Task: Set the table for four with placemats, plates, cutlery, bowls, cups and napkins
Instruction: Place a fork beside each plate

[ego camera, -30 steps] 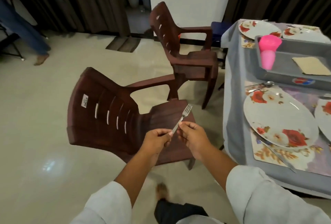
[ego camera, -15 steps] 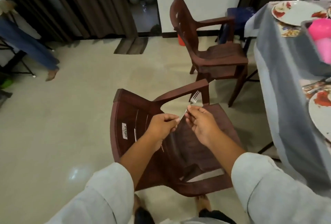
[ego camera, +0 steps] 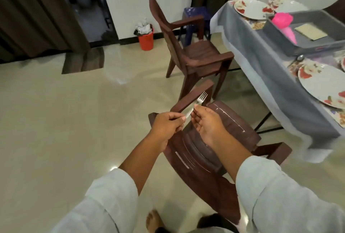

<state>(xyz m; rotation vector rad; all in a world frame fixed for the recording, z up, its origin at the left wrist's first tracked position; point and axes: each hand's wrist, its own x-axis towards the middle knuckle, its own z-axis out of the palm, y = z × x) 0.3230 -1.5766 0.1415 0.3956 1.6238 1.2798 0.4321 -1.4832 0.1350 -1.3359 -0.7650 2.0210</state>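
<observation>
Got the silver metal fork [ego camera: 196,106] in both hands over the near dark brown plastic armchair [ego camera: 235,126], tines pointing far and a bit right. My left hand [ego camera: 166,123] is curled round the handle end, and my right hand [ego camera: 209,123] pinches it just below the tines. The table [ego camera: 261,63] with its grey cloth is off to the right, well apart from the fork, with a round white floral plate [ego camera: 323,83] on it.

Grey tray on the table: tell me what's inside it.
The grey tray holds stacked pink cups at its left end and a flat tan square, perhaps a napkin, beside them. Its near wall hides the front of its floor; its right end is cropped.
</observation>
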